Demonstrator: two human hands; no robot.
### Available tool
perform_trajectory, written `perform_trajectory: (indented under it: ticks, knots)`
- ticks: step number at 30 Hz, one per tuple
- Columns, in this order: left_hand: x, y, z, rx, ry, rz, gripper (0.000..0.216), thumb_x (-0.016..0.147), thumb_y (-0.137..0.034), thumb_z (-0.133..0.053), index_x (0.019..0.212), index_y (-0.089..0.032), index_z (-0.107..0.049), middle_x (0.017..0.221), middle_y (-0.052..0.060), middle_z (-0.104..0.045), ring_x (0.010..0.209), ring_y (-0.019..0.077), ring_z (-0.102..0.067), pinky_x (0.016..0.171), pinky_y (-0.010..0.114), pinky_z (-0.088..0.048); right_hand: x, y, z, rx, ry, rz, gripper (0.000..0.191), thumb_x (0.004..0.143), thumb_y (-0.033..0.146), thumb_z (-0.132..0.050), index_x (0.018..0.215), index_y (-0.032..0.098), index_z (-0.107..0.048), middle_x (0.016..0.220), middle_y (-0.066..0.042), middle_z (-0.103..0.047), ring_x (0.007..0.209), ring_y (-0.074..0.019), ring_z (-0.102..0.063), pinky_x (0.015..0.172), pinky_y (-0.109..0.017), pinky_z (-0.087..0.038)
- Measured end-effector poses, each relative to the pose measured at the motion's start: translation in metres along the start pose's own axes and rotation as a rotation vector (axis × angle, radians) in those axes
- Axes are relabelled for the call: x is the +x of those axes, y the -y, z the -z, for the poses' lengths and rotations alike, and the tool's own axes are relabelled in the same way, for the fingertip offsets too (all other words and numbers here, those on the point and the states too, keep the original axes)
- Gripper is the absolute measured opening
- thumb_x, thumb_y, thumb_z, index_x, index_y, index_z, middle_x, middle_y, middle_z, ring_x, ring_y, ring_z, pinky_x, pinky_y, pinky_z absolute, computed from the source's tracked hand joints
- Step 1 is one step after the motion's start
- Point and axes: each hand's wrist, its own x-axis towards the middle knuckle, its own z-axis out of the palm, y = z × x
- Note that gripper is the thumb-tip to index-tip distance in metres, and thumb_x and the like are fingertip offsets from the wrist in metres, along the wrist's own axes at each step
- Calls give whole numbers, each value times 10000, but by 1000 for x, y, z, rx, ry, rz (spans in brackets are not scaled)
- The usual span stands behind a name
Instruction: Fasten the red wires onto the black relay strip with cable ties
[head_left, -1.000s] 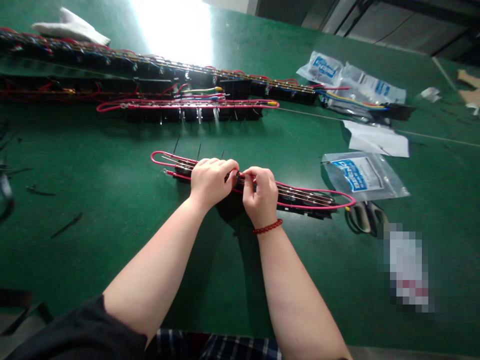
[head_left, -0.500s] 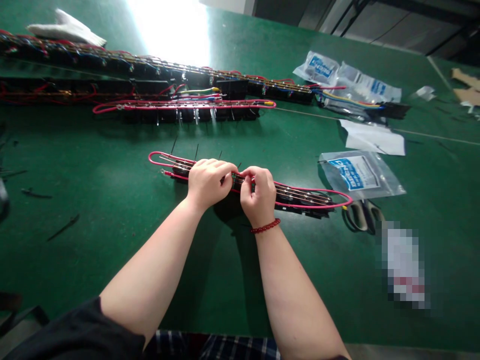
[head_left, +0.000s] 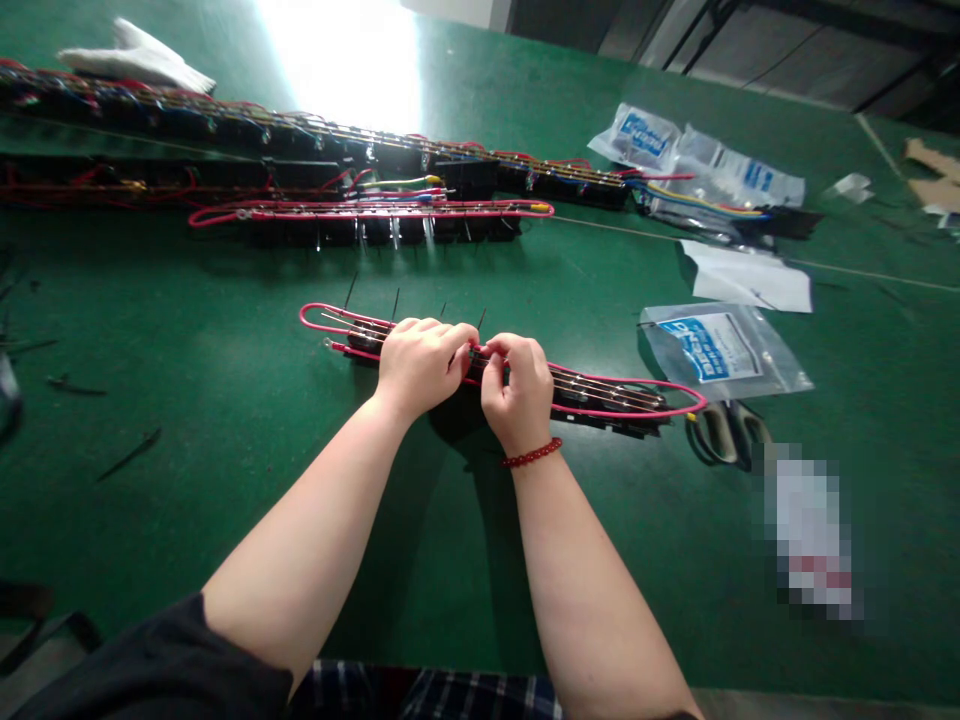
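Observation:
A long black strip of switches wired with pink wire point(head_left: 615, 398) lies across the green table point(head_left: 225, 380) in front of me. My left hand point(head_left: 420, 365) rests on its middle, fingers curled and pinching at the wires. Close beside it, my right hand point(head_left: 516, 388), with a red bead bracelet at the wrist, pinches the same spot. Thin black cable tie ends point(head_left: 395, 303) stick up from the strip to the left of my hands. What sits between my fingertips is hidden.
More wired strips point(head_left: 375, 215) lie in rows at the back. Plastic bags point(head_left: 720, 348) and white paper point(head_left: 750, 278) lie to the right, with scissors point(head_left: 727, 435) next to the strip's right end. Cut tie scraps point(head_left: 127, 452) litter the left. A white glove point(head_left: 135, 58) lies far left.
Another black tie end now stands up just above my hands. Both hands stay on the strip's middle with only small finger movements.

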Motion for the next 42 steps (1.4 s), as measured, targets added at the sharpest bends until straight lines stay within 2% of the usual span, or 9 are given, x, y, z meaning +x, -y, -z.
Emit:
perform_trajectory:
  ticks: [9,14,18,22,29,34,42]
  knots:
    - [-1,-1,0,28,-19,-41,200,913,-252,-473,920,-231,-672,831,45,-722,838,230,-652,820,382,-418,0,0,-2,-42,-5,15,192,893,106,-427,988,224,-545,890,-53,-640,866,-206,-580,788,-349,-490]
    - [-2,-5,1,-10,-12,-71,205,889,-220,-477,950,-219,-673,907,51,-729,894,236,-641,863,388,-420,-2,1,2,-228,-34,7,210,865,115,-439,1002,204,-572,899,-69,-648,887,-223,-569,815,-373,-443]
    - [-2,-6,2,-36,2,-73,201,903,-349,-529,962,-231,-681,961,50,-738,917,251,-640,886,412,-417,-1,-2,5,-331,-98,-120,231,839,108,-444,1003,211,-569,877,-59,-660,856,-230,-567,809,-380,-406]
    - [-2,-4,2,-32,55,-90,328,819,-504,-665,1027,-251,-682,1055,57,-737,954,275,-643,906,437,-408,-1,-7,4,-313,-79,-183,225,828,97,-430,958,224,-562,821,-42,-653,808,-230,-562,778,-368,-400]
    - [-1,-1,-1,-9,69,-103,394,813,-566,-680,1039,-243,-690,1035,71,-740,947,281,-651,887,435,-403,-2,-8,3,-307,-74,-219,236,807,82,-420,936,226,-556,819,-36,-652,797,-220,-570,762,-344,-407]
    - [-1,2,-1,-2,51,-109,406,818,-608,-664,1013,-254,-698,998,58,-742,914,267,-653,859,423,-402,-1,-8,3,-319,-26,-179,234,808,72,-411,915,218,-560,822,-39,-656,811,-219,-571,775,-347,-389]
    - [-1,4,-2,2,43,-129,413,818,-621,-660,1022,-263,-694,995,53,-737,912,267,-649,853,429,-398,0,-8,2,-315,-21,-164,247,809,62,-407,903,221,-572,819,-28,-663,809,-211,-571,787,-350,-354]
